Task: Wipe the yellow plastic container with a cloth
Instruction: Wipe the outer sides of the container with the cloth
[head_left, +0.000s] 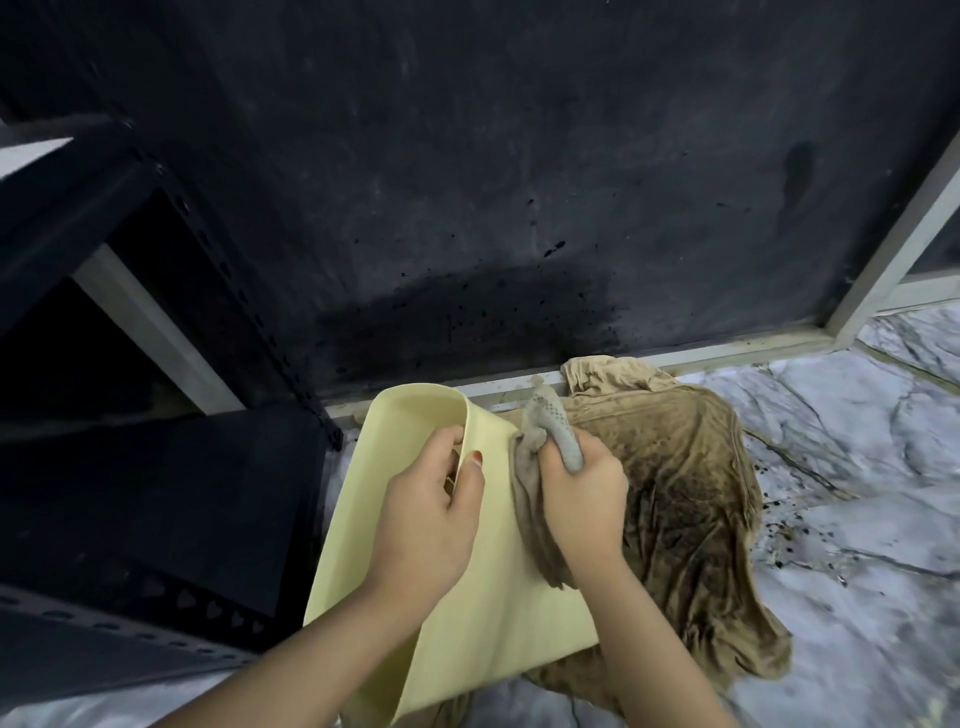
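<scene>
At the far left, a dark metal shelving unit (171, 499) with perforated uprights is seen standing on the floor against a black wall panel (467, 156). Just to its right, the yellow plastic container (483, 597) is held tilted, its open mouth turned up and to the left, its lower edge close to the marbled floor (857, 519). The container's rim is gripped by the left hand (431, 525): the thumb is laid on the outer wall and the fingers are curled over the edge into the interior, so the wall is pinched between them. A grey cloth (540, 493) is pressed against the container's outer right wall. The cloth is bunched in the right hand (582, 499), whose fingers are closed around it in a fist, with one end protruding above the knuckles and the remainder hanging down along the wall. Behind and to the right of the container, a soiled brown fabric (691, 509) is spread in a crumpled heap on the floor, reaching the pale frame (727, 353) at the base of the wall panel. Dark specks are scattered on the floor at the right.
</scene>
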